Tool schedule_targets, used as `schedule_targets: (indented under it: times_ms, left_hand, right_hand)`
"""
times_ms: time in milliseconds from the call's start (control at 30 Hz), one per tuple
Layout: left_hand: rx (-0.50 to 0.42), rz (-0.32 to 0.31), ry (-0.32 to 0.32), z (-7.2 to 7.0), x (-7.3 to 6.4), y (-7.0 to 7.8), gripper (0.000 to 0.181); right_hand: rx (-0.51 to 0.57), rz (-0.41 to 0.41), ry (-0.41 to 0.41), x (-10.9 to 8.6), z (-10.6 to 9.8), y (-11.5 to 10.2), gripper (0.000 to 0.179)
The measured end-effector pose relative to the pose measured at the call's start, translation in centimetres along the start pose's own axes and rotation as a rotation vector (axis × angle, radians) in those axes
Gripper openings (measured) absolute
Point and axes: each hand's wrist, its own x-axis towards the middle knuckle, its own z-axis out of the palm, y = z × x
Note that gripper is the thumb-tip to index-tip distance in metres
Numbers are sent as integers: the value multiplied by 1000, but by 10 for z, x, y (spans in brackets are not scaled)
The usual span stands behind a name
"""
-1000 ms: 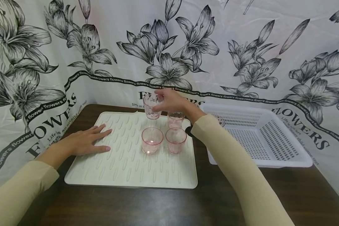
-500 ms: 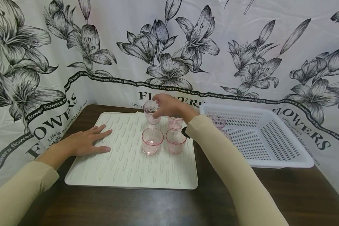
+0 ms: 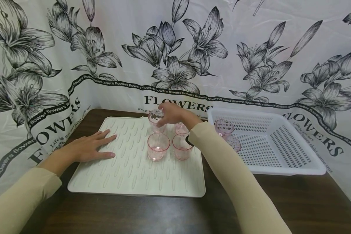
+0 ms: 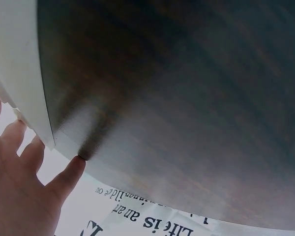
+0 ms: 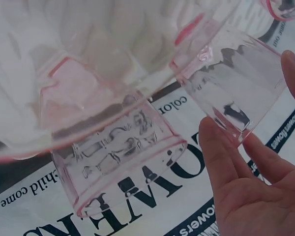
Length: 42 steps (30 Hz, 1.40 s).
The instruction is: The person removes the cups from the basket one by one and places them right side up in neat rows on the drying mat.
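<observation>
My right hand point(image 3: 175, 114) grips a clear pink-tinted drinking glass point(image 3: 154, 117) at the back of the pale ribbed drying mat point(image 3: 114, 172). In the right wrist view, the thumb and fingers pinch this glass point(image 5: 236, 73) from opposite sides near its rim. Whether its base touches the mat is hard to tell. In front of it stands another pink glass point(image 3: 158, 146), with a third glass point(image 3: 181, 148) to that one's right. Behind them a further glass point(image 3: 179, 128) is partly covered by my wrist. My left hand point(image 3: 84, 148) rests with spread fingers on the mat's left edge.
A white perforated plastic basket point(image 3: 280, 170) stands on the right of the dark wooden table point(image 3: 128, 214). Two pinkish glasses, one at the back point(image 3: 224, 126), lie at its left side, partly behind my right sleeve. A flower-printed curtain point(image 3: 175, 42) hangs close behind.
My right hand has lowered the glass towards the back of the mat. As the arm shifted left, the glasses in the basket came more into view. My left hand stays where it was.
</observation>
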Motion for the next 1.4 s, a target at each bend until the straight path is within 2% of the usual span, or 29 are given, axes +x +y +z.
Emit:
schedule_targets:
  times_ms: [333, 567, 867, 967, 1133, 1200, 1400]
  left_hand:
    - [-2, -2, 2, 0, 0, 2, 92]
    - [-8, 1, 2, -1, -1, 3, 91]
    - [-5, 19, 13, -2, -2, 3, 89]
    - [1, 33, 15, -3, -3, 3, 87]
    - [0, 27, 9, -4, -4, 4, 87]
    - [-6, 24, 9, -3, -4, 4, 88]
    - [-9, 18, 7, -2, -4, 1, 89]
  right_hand:
    - [16, 43, -15, 4, 6, 2, 80]
    - [-23, 59, -31, 5, 9, 3, 80]
    - [-19, 84, -44, 4, 9, 0, 88]
    - [-27, 61, -39, 2, 7, -3, 89]
    - [-2, -7, 18, -9, -5, -1, 90]
    - [32, -35, 46, -17, -13, 1, 89]
    - [30, -104, 109, -46, -40, 12, 89]
